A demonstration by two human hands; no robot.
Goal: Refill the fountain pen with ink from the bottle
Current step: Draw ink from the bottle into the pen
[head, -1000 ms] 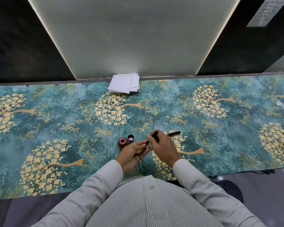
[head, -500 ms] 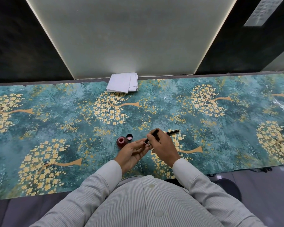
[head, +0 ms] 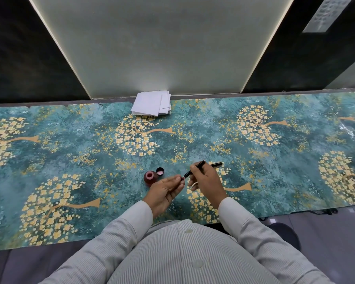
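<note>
A small dark red ink bottle [head: 150, 177] stands open on the teal flowered table cover, with its black cap [head: 160, 171] lying upside down just to its right. My right hand [head: 206, 181] grips a slim black pen part [head: 194, 169], slanted with its lower tip pointing left. My left hand [head: 165, 190], palm up right of the bottle, pinches a small piece at that tip; what the piece is cannot be made out. A second black pen part [head: 216, 165] lies on the table behind my right hand.
A stack of white paper sheets [head: 152, 105] lies at the table's far edge against the frosted panel. The teal cover [head: 70, 144] with golden tree prints spans the whole table. Its near edge runs just in front of my body.
My hands have drawn slightly apart, so more of the pen part's lower tip shows between them. The bottle, cap and paper have not moved.
</note>
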